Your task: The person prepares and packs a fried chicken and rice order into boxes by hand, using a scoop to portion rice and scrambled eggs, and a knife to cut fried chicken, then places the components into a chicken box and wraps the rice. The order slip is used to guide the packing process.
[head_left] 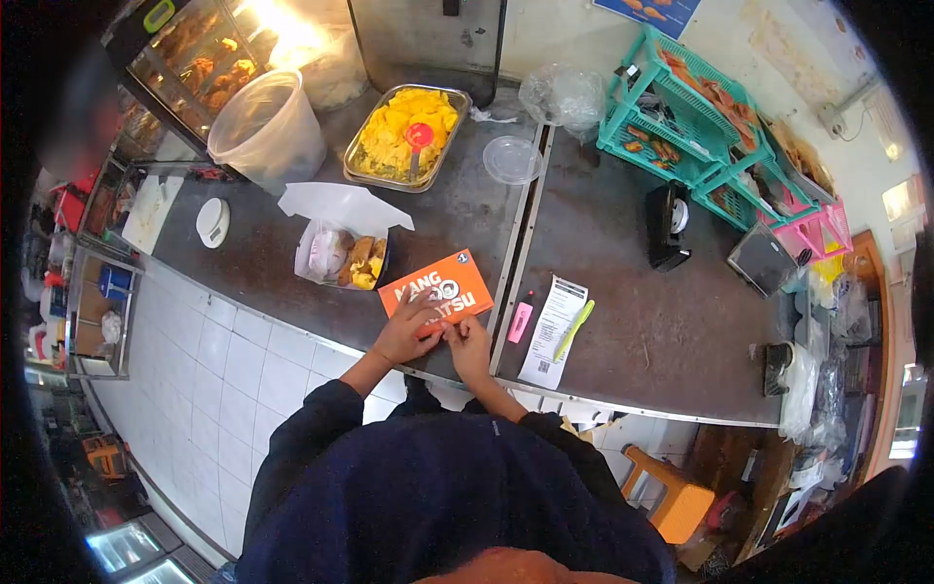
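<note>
An orange box [469, 282] with white lettering lies closed near the counter's front edge. My left hand [409, 328] rests on its lower left part, fingers spread over the lid. At the box's front edge is my right hand [470, 348], its fingers bent together against the cardboard; whether they pinch a flap is hidden. Up and to the left stands an open white box [347, 207] holding a wrapped ball [329, 251] and fried pieces with yellow food [367, 263]. Right of my hands lie a pink marker [520, 322], a printed receipt [554, 329] and a green pen [574, 331].
Behind are a metal tray of yellow food [404, 127] with a red scoop [419, 136], a clear tub [268, 127] and a round lid [512, 160]. A black device [667, 226] and green baskets [662, 127] stand right. An orange stool [673, 494] is below.
</note>
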Tool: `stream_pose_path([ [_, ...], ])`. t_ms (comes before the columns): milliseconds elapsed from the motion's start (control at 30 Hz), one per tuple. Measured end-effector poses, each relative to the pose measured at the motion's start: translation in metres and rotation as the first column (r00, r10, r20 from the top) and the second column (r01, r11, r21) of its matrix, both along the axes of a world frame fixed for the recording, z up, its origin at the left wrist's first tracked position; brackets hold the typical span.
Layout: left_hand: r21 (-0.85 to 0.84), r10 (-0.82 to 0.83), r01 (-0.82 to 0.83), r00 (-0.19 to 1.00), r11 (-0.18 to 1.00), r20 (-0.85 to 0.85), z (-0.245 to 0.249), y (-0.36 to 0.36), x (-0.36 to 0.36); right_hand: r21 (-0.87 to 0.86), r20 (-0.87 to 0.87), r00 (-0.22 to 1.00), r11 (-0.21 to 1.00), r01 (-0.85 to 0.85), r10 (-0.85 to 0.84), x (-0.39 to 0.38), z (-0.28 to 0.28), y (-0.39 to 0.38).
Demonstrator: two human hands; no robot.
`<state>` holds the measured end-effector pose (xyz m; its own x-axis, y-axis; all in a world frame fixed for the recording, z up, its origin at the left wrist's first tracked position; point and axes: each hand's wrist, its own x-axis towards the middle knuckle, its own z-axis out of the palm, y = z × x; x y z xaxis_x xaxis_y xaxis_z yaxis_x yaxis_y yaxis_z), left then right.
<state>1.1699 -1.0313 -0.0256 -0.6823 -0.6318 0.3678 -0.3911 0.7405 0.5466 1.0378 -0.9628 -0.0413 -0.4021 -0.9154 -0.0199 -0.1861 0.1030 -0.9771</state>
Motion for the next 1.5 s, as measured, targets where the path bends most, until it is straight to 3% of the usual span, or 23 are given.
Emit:
stream_pose_path([
  [100, -0.003, -0.042, 0.042, 0.999, 0.999, -0.004, -0.001, 0.0, 0.003, -0.187, 0.002, 1.0, 0.982, -0.021, 0.021, 0.001, -0.027, 0.003],
  [200, -0.001, -0.05, 0.05, 0.999, 0.999, -0.015, 0.002, -0.001, 0.002, -0.256, -0.177, 0.983, 0.962, -0.098, 0.053, -0.01, -0.028, 0.002],
  [300, 0.042, -0.054, 0.053, 0.998, 0.998, 0.016, 0.001, 0.0, 0.004, -0.132, -0.39, 0.913, 0.974, -0.182, 0.118, -0.025, -0.041, 0.001],
  [400, 0.065, -0.067, 0.065, 0.997, 0.996, 0.033, 0.003, 0.001, 0.006, -0.04, -0.534, 0.816, 0.957, -0.288, 0.223, -0.037, -0.025, -0.001],
  [500, 0.142, -0.081, 0.08, 0.997, 0.987, -0.001, 0.005, -0.002, 0.009, -0.057, -0.686, 0.691, 0.93, -0.362, 0.227, -0.049, 0.015, -0.008],
  [600, 0.207, 0.014, 0.024, 0.984, 0.978, -0.178, 0.023, -0.013, 0.022, 0.138, -0.874, 0.292, 0.774, -0.618, 0.389, -0.034, 0.076, -0.044],
  [633, 0.21, 0.072, -0.018, 0.965, 0.978, -0.253, 0.023, -0.025, 0.033, 0.342, -0.869, 0.08, 0.71, -0.616, 0.488, -0.029, 0.073, -0.061],
  [700, 0.135, 0.209, -0.171, 0.909, 0.976, -0.362, 0.066, -0.048, 0.051, 0.481, -0.793, 0.02, 0.646, -0.593, 0.608, -0.016, 0.071, -0.08],
  [733, 0.096, 0.261, -0.243, 0.878, 0.965, -0.4, 0.064, -0.07, 0.069, 0.548, -0.744, -0.002, 0.608, -0.575, 0.668, -0.009, 0.068, -0.087],
  [867, -0.124, 0.396, -0.454, 0.859, 0.882, -0.325, 0.129, -0.141, 0.129, 0.522, -0.78, 0.042, 0.686, -0.507, 0.625, -0.015, 0.089, -0.083],
  [933, -0.294, 0.396, -0.448, 0.892, 0.844, -0.219, 0.141, -0.172, 0.145, 0.381, -0.786, 0.297, 0.803, -0.458, 0.542, -0.044, 0.095, -0.074],
  [1000, -0.297, 0.376, -0.385, 0.922, 0.874, -0.089, 0.13, -0.196, 0.155, 0.318, -0.85, 0.396, 0.937, -0.143, 0.348, -0.068, 0.131, -0.055],
  [1033, -0.295, 0.357, -0.345, 0.934, 0.891, -0.016, 0.124, -0.203, 0.158, 0.264, -0.894, 0.387, 0.963, 0.048, 0.226, -0.087, 0.132, -0.045],
  [1067, -0.165, 0.321, -0.292, 0.928, 0.942, 0.189, 0.123, -0.207, 0.158, 0.196, -0.929, 0.356, 0.951, 0.238, 0.102, -0.109, 0.128, -0.032],
  [1133, 0.115, 0.137, -0.24, 0.817, 0.964, 0.559, 0.123, -0.21, 0.158, 0.239, -0.916, 0.401, 0.793, 0.561, -0.008, -0.16, 0.108, -0.004],
  [1167, 0.265, 0.097, -0.262, 0.856, 0.928, 0.507, 0.111, -0.207, 0.16, 0.263, -0.936, 0.351, 0.667, 0.697, 0.002, -0.172, 0.101, 0.008],
  [1200, 0.235, 0.07, -0.195, 0.888, 0.952, 0.454, 0.1, -0.202, 0.164, 0.265, -0.954, 0.298, 0.526, 0.808, 0.024, -0.181, 0.096, 0.016],
  [1267, 0.167, 0.022, -0.083, 0.942, 0.983, 0.336, 0.079, -0.19, 0.175, 0.31, -0.95, 0.303, 0.364, 0.878, 0.079, -0.195, 0.073, 0.031],
  [1300, 0.323, -0.009, -0.077, 0.967, 0.943, 0.256, 0.071, -0.186, 0.18, 0.325, -0.946, 0.307, 0.279, 0.903, 0.108, -0.204, 0.059, 0.039],
  [1400, 0.165, -0.017, -0.038, 0.947, 0.986, 0.32, 0.048, -0.17, 0.195, 0.257, -0.917, 0.385, 0.581, 0.773, -0.106, -0.255, 0.009, 0.063],
  [1433, 0.225, -0.048, -0.027, 0.946, 0.974, 0.32, 0.039, -0.166, 0.198, 0.267, -0.922, 0.373, 0.527, 0.807, -0.104, -0.202, 0.053, 0.022],
  [1467, 0.168, -0.016, -0.042, 0.944, 0.985, 0.331, 0.033, -0.164, 0.199, 0.209, -0.797, 0.562, 0.77, 0.603, -0.223, -0.166, 0.078, -0.01],
  [1500, 0.112, 0.014, -0.055, 0.941, 0.992, 0.337, 0.027, -0.161, 0.199, -0.038, -0.887, 0.393, 0.885, 0.463, -0.244, -0.15, 0.053, -0.034],
])
